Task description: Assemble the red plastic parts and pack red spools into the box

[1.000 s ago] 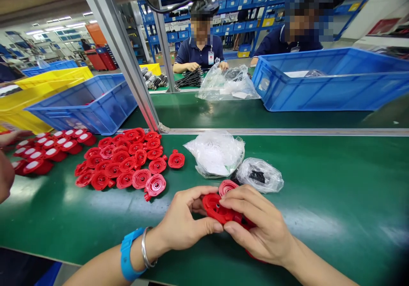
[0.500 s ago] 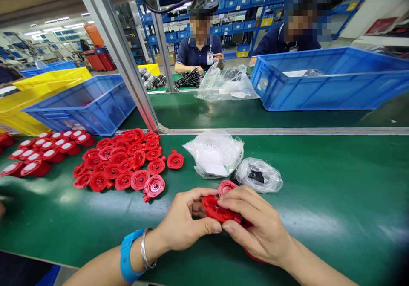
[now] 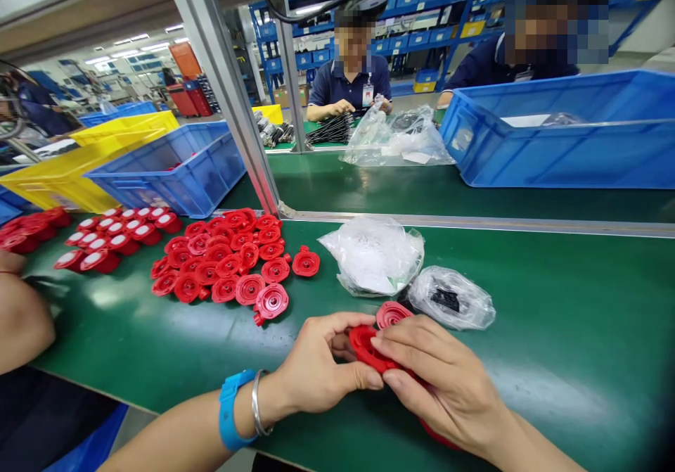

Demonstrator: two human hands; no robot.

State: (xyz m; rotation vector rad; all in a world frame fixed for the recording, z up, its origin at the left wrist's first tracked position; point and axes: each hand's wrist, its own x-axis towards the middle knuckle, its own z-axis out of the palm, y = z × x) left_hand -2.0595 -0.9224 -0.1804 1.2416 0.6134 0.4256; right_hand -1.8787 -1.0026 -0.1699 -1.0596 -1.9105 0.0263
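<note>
Red round part (image 3: 368,349) sits pinched between both hands, just above the near edge of the green table (image 3: 553,331). The left hand (image 3: 316,366) curls around its left side, thumb underneath; the right hand (image 3: 443,380) lies over the top with fingers pressed on it — both hands grasp it. A second red disc (image 3: 393,313) lies just behind. Many more red parts (image 3: 232,261) cover the table's left half. Two clear bags (image 3: 377,254) rest in the middle. Blue bins (image 3: 174,166) stand at the far side — other people work there.
</note>
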